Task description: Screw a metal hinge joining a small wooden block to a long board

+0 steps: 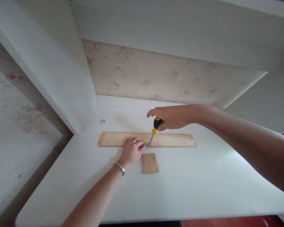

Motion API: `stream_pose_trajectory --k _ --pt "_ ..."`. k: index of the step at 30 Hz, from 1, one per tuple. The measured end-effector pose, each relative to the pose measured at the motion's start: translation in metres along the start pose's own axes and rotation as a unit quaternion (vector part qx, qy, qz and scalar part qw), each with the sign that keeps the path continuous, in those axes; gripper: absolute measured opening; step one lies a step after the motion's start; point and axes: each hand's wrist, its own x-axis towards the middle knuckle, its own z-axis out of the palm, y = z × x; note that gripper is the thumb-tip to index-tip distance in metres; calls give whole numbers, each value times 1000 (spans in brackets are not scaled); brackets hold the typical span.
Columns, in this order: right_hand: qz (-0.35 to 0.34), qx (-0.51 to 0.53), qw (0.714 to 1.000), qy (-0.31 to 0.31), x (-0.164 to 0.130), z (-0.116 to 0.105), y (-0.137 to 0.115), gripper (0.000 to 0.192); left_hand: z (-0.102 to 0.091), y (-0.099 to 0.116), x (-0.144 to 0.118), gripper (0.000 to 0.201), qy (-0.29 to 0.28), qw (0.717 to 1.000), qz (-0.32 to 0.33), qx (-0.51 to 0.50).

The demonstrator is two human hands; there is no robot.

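A long wooden board [172,139] lies flat across the white desktop. My left hand [132,149], with a silver band at the wrist, rests on the board, its thumb and fingers closed on a small flat metal plate [146,145] by the near edge. In my right hand [171,117] is a screwdriver [154,130] with a black and yellow handle, held nearly upright. Its tip meets the metal plate; any screw under it is too small to make out. Just in front of the board lies a small wooden block [150,163] with two dark holes near its far edge.
Several small screws [102,121] lie behind the board's left end. The white desktop [191,186] is closed in by a white side panel [54,63] on the left and an overhead shelf [170,31]. Flowered wallpaper [146,72] covers the back wall.
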Motion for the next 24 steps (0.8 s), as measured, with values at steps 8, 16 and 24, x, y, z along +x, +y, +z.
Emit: stream_pose_trajectory --k 8,16,24 --pt "16 -44 998 43 -4 5 5 46 -1 1 0 8 -1 1000 -3 0" --pt "56 -63 994 67 -7 6 4 48 -1 1 -1 10 -4 1000 -1 6" --pt "74 -72 993 48 -11 1 7 41 -2 -1 -1 16 -13 1000 10 1"
